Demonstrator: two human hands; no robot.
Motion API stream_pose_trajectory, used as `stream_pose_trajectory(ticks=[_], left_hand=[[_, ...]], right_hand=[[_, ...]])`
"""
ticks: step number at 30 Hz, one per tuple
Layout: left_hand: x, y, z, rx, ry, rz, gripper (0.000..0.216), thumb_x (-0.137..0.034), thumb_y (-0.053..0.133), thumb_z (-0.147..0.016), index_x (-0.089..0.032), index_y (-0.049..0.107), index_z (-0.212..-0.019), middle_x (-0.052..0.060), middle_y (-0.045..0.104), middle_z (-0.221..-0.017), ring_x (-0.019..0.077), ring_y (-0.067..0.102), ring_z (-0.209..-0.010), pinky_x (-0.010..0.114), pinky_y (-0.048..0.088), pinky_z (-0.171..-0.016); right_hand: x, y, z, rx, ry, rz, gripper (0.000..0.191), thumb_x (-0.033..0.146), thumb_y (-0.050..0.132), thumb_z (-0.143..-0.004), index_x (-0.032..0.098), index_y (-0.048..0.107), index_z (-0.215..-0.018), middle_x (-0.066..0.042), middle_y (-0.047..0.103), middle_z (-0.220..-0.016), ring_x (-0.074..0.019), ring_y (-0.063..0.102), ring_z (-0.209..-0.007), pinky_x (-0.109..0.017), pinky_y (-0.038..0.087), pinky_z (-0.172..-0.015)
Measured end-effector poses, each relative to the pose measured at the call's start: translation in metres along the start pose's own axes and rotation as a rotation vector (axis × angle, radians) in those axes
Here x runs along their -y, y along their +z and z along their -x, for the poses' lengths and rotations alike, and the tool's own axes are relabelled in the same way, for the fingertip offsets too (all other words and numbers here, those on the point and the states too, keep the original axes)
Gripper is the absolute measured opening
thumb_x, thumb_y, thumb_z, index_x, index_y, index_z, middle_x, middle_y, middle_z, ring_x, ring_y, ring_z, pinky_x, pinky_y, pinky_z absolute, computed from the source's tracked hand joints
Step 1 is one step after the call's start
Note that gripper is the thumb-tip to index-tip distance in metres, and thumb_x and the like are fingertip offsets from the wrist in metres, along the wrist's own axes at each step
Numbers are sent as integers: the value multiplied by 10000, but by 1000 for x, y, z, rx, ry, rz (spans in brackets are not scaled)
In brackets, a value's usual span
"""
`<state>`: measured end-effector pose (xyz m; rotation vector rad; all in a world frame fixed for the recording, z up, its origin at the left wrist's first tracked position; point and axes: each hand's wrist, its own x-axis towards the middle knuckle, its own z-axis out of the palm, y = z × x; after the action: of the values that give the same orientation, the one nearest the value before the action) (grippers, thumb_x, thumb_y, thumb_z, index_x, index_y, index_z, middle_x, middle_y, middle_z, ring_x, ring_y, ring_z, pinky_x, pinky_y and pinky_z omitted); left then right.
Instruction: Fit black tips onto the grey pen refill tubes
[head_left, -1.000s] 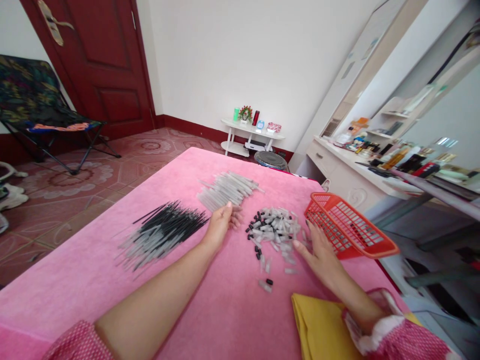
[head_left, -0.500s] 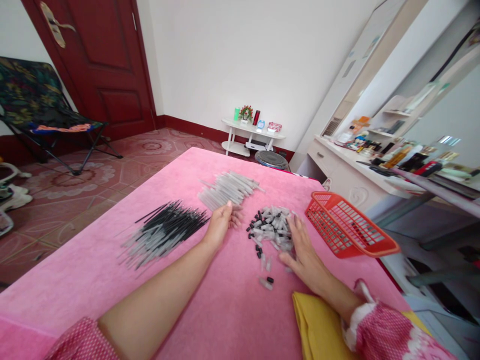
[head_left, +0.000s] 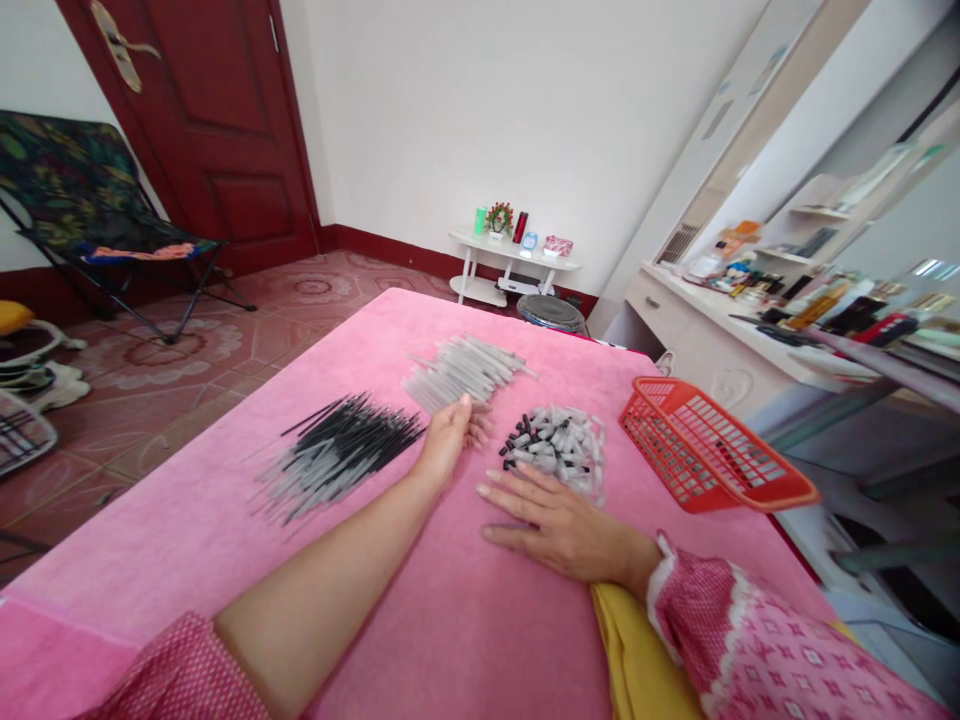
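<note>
Right fingers (head_left: 519, 506) have swung left to the near edge of the caps (head_left: 564, 438).

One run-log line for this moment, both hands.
left hand: beside pale sticks | right hand: palm down, near small-piece pile | red basket: right of that pile

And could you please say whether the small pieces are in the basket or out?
Out: the small pieces lie heaped on the pink cloth, beside the red basket.

Head view, forward and down over table (head_left: 457, 600).
</note>
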<state>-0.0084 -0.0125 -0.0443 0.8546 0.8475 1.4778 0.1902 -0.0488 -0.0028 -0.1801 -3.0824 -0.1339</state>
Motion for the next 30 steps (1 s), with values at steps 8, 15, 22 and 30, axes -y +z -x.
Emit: stream_pose_trajectory(ticks=[8,15,22,30], left_hand=[[0,-2,0,-2,-12,46,466,-542,528,-776,-91,628,-843,36,601,-629,79,530,-474,186,400,-444],[-1,-2,0,-5,-20,67,458,-535,538,-774,-90,626,-836,43,607,-624,81,538,-468,186,394,-441],[-1,-1,-1,-29,1,59,472,-554,530,-767,-92,614,-816,41,600,-617,83,520,-451,196,370,-422],[-2,-4,-1,-113,108,16,459,-564,498,-779,-120,591,-708,-21,498,-505,54,404,-373,197,259,-377]], right_hand=[[-30,21,-13,-149,219,54,338,171,403,-913,209,534,-1222,-94,271,-1469,-211,121,-1381,-521,177,-1089],[-22,13,-17,-116,290,-7,348,156,412,-895,236,544,-1207,-72,332,-1445,-202,199,-1366,-534,159,-1085],[-26,-27,-40,-222,386,-7,255,258,453,-877,191,652,-1022,-87,632,-1114,-216,546,-1064,-490,246,-1046],[-69,-15,-98,-471,867,-187,248,135,484,-773,142,668,-939,-94,643,-973,-199,579,-923,-337,442,-846]])
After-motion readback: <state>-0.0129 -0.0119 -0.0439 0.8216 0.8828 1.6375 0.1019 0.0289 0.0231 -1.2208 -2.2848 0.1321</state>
